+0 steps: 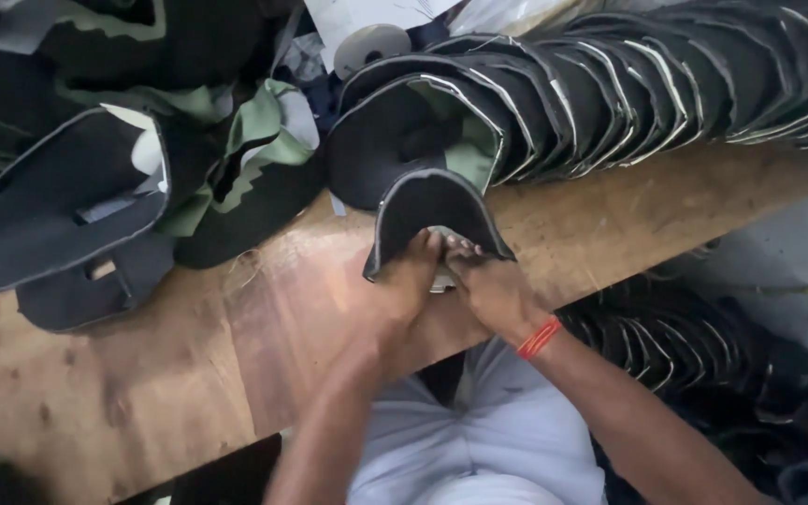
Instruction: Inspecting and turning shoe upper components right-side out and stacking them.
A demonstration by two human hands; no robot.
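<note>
Worn wooden worktop [189, 374], seen from above; dark cap pieces heaped at far left, a long overlapped row of dark cap visors [628, 84] running along the far edge to the right. More stacked pieces lie below the near edge at right [666, 346].

Step in hand, as judged: one piece is being worked at the worktop's near edge. A single dark visor piece [434, 210], curved, with a pale edge seam, stands tilted with its arch away from the person, just in front of the row.

Left hand [409, 281]: fingers pressed together on the piece's lower left edge, pinching it. Right hand [493, 290], red thread band at the wrist [540, 337]: fingers closed on the lower right edge, touching the left hand. A small pale thing shows between them; cannot tell what.

Both forearms converge from the body, wrists low, knuckles up.

Next move likely calls for a firm two-sided grip while the edge is flexed or turned.
</note>
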